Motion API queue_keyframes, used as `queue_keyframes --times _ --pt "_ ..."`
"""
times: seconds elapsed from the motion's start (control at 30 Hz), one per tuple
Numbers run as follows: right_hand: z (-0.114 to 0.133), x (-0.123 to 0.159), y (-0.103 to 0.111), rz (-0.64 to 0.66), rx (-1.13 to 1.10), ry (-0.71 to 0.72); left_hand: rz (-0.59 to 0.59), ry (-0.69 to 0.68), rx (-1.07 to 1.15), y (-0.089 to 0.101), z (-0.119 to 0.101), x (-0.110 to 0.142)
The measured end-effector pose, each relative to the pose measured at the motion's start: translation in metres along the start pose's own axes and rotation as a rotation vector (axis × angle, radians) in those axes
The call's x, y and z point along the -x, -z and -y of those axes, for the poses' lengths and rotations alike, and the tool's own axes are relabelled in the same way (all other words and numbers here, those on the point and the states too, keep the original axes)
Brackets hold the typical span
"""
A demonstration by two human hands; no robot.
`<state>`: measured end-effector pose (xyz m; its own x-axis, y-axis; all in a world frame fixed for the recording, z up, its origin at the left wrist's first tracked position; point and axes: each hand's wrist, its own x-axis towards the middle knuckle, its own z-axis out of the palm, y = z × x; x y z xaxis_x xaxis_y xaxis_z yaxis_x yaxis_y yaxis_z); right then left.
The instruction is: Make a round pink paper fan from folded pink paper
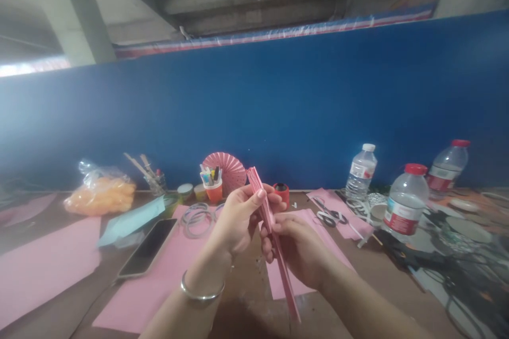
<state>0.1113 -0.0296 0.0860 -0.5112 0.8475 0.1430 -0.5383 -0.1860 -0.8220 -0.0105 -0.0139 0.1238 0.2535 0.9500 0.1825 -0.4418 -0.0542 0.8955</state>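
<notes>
A narrow strip of pleated pink paper [283, 265] slants through the middle of the head view, its folds pressed together in a thin stack. Near its upper end my left hand [242, 214] grips it, thumb on the front and fingers behind. Just below, my right hand [296, 246] pinches the same folded paper between thumb and fingers. The strip's lower end hangs free above the brown table. Beneath my right hand lies a flat pink sheet [282, 283]. Behind my hands stands an opened pink paper fan [228, 169].
An orange cup of pens [213, 190], a red tape roll [281, 197] and scissors [328, 217] sit behind my hands. On the left are a phone [149, 249], tape rings [198, 221] and pink sheets [47, 265]. Bottles [406, 204] and clutter stand right, before a blue partition [254, 106].
</notes>
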Motion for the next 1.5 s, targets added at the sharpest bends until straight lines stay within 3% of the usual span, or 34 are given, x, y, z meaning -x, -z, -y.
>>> queue_keyframes --times 0.1,0.23,0.37,0.57,0.67,0.83,1.0,1.3,1.5 --pt "-0.004 -0.001 0.001 0.057 -0.078 -0.024 0.046 0.046 -0.045 0.0 0.002 0.001" --pt "-0.007 -0.003 0.004 0.027 -0.083 0.002 0.127 0.106 -0.036 -0.004 0.006 0.004" --pt "-0.009 -0.004 0.006 -0.02 -0.048 0.067 0.174 0.071 -0.006 -0.008 0.009 0.005" --pt "-0.015 -0.003 0.004 -0.016 -0.043 0.076 0.064 -0.042 0.01 -0.01 0.003 0.006" --pt "-0.016 -0.005 0.002 0.037 -0.005 0.051 0.016 -0.01 -0.043 -0.007 0.001 0.006" --pt "-0.016 -0.006 0.002 0.039 0.032 0.148 0.093 0.119 -0.159 -0.008 0.005 0.007" --pt "-0.018 -0.006 0.006 0.01 -0.053 0.219 0.153 0.063 -0.105 -0.014 0.01 0.009" --pt "-0.013 0.004 -0.008 0.193 -0.238 0.102 0.337 -0.057 0.105 -0.008 0.005 0.008" --pt "-0.018 0.006 -0.008 0.296 -0.267 0.131 0.357 -0.048 0.164 -0.003 0.009 0.004"
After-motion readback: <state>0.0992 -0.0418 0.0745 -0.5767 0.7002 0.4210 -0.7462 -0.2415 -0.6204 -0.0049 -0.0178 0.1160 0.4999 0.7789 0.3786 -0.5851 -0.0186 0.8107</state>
